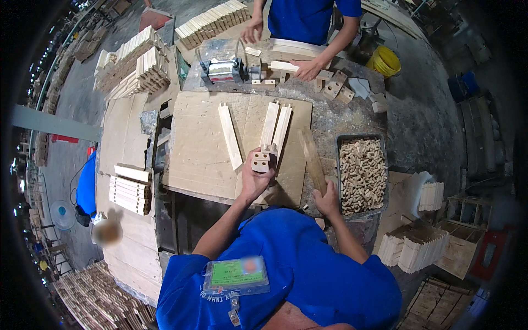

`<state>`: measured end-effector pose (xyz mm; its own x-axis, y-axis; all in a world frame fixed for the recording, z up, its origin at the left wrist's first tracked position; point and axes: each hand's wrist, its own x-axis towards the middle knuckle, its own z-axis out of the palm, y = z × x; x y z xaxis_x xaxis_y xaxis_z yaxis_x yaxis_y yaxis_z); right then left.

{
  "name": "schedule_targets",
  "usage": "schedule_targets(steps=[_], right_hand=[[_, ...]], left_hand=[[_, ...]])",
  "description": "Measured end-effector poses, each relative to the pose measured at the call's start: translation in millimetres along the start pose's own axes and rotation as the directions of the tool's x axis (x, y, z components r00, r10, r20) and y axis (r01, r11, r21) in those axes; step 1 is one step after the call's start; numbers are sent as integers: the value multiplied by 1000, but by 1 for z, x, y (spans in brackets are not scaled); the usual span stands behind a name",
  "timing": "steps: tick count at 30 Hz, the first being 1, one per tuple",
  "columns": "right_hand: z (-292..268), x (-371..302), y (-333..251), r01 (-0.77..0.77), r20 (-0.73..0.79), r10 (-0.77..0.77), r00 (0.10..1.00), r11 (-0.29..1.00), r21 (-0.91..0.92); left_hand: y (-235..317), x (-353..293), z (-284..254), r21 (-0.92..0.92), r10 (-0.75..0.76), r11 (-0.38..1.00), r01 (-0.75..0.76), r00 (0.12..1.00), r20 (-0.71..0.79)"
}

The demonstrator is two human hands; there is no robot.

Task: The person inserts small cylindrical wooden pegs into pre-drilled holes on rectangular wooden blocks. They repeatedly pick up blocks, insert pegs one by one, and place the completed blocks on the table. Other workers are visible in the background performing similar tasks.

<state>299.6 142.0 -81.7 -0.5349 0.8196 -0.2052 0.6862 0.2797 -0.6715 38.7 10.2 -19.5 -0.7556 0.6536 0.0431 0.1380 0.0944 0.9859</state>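
1 head-worn fisheye view, looking down, wearer's blue shirt (330,264) nearest, workbench (352,116) just beyond

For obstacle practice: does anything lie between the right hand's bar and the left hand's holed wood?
Yes: just right of the holed wood, the lower end of a pale strip lies between it and the bar.

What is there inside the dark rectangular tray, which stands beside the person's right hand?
The tray holds a loose heap of short, pale wooden dowels. Only the upper ones show; they cover the bottom, so whatever lies deeper cannot be seen.
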Motion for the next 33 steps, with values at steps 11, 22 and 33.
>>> schedule_targets(steps=[11,22,33], right_hand=[[-97,-14,-95,376,128,-383,915,924,76],[-25,-9,-16,-14,-35,12,999,998,-53],[5,-10,36,-47,-96,20,995,958,-283]], left_hand=[[5,4,11,-40,-72,997,73,997,18],[6,43,-28,134,16,991,3,990,-143],[13,-5,-12,-64,-70,995,74,996,52]])
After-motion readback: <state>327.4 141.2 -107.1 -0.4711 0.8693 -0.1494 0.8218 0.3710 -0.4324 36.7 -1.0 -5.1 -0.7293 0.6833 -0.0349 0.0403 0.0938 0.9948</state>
